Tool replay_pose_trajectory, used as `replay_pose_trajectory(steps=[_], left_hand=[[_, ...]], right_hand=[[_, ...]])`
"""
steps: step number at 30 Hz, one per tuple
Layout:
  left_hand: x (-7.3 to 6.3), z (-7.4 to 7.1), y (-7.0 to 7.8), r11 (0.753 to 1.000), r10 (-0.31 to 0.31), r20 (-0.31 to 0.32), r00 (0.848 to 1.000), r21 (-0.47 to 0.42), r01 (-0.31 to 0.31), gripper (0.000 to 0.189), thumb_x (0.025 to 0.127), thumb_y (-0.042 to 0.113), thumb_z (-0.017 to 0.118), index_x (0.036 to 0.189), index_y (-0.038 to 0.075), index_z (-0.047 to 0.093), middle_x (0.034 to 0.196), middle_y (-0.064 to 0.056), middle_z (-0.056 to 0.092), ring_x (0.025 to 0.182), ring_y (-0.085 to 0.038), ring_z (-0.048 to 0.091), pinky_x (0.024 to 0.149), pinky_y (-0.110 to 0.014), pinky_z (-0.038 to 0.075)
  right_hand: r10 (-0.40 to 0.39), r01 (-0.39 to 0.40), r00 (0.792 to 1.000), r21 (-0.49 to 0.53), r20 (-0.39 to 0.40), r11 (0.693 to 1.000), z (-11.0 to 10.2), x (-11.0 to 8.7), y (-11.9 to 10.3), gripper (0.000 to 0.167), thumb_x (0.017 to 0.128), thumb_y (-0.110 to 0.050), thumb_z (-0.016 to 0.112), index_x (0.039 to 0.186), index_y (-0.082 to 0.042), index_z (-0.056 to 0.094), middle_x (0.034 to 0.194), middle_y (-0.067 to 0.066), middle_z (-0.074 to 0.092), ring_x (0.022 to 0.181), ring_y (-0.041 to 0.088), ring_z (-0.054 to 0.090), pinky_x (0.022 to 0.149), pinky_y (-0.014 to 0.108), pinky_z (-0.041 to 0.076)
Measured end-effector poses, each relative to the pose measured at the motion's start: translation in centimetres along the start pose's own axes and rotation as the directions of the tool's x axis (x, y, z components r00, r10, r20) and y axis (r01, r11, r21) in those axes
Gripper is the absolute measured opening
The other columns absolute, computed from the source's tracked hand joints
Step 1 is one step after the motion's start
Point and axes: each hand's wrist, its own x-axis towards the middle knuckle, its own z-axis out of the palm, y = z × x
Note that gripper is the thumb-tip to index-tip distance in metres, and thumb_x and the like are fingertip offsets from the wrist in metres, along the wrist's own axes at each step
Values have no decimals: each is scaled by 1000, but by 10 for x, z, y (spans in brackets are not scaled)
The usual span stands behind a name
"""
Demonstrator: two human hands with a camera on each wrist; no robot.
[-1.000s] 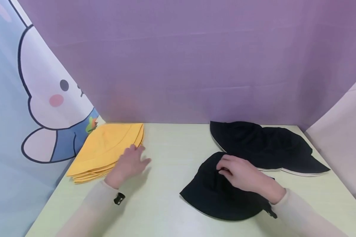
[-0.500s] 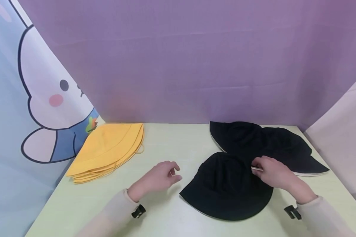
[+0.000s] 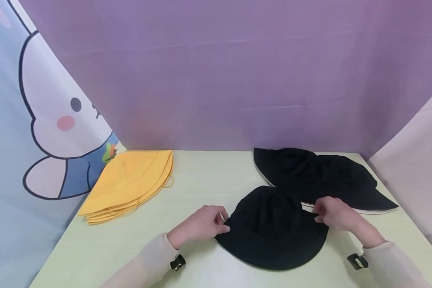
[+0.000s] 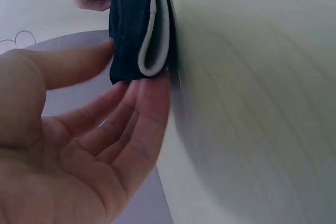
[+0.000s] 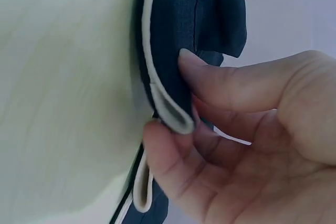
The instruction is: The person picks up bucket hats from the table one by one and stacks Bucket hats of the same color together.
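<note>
Here, left grip (image 3: 206, 225), right grip (image 3: 338, 217) narrowed, pinching 1 front hat (image 3: 273, 238); behind, at least 2 black hats (image 3: 299, 172); leftward, yellow stack (image 3: 129, 180), count unclear.

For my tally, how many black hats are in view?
3 visible: front hat between left hand and right hand; back-left hat and back-right hat, overlapping behind it. More may be hidden.

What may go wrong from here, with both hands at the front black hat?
The front black hat seems to touch or overlap the black hats behind; pulling it may drag them. The left hand holds only a folded corner, so layers might slip open. The right hand, close to those hats, might catch their edge.
</note>
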Motion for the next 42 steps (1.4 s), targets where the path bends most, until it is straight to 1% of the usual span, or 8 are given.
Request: replay_pose_trajectory(steps=[6,12,16,20,22,31,37,42], left_hand=[[-4,-10,-8,1000,-15,-19,1000,14,16,10,91,5,72,99,7,66,73,6,60,63,-9,55,65,-28,48],[-17,-30,-24,997,-49,-113,992,48,55,9,89,2,70,95,6,66,72,4,58,61,-12,54,59,-30,46],[-21,-44,-34,989,-102,-195,975,89,121,10,85,1,71,91,8,67,72,4,58,61,-13,53,60,-31,46],[-15,-54,-42,967,-149,-267,952,162,197,11,84,2,73,88,10,67,74,4,58,63,-14,54,61,-32,47],[-9,-57,-44,954,-155,-282,947,207,218,12,83,2,73,85,11,66,74,3,59,64,-15,55,61,-33,48],[0,-57,-54,908,-214,-248,945,305,286,17,82,4,74,75,14,62,74,2,60,66,-19,55,63,-35,47],[3,-55,-54,908,-208,-217,954,320,270,21,81,6,76,73,15,58,73,2,57,66,-20,54,60,-35,44],[5,-56,-55,914,-206,-201,958,310,262,22,81,6,76,73,15,57,72,2,56,67,-19,53,60,-34,44]], right_hand=[[-33,34,999,68,-14,997,3,3,-17,17,79,0,79,81,-10,65,71,-5,56,64,13,49,58,29,43],[-78,78,997,100,-12,992,11,8,-45,18,80,-4,80,82,-11,65,71,-7,56,64,11,49,59,29,43],[-60,61,998,108,-13,992,17,14,-66,18,80,-5,81,81,-12,64,70,-6,56,65,12,50,61,31,44],[-9,10,1000,88,-13,996,24,23,-81,18,80,-5,80,80,-11,64,72,-5,57,66,14,51,62,33,45],[7,-7,1000,69,-5,998,28,28,-86,17,80,-4,79,80,-11,64,73,-4,57,67,15,52,63,34,46],[34,-36,999,38,31,999,35,39,-93,14,81,-5,76,78,-12,64,75,-2,58,66,17,53,60,34,44],[28,-28,1000,35,1,999,32,33,-86,9,83,-9,76,83,-11,68,76,-3,59,68,16,53,63,36,46],[64,-62,996,36,-68,997,14,27,-65,5,88,-14,70,89,-9,69,83,1,64,72,20,57,65,40,48]])
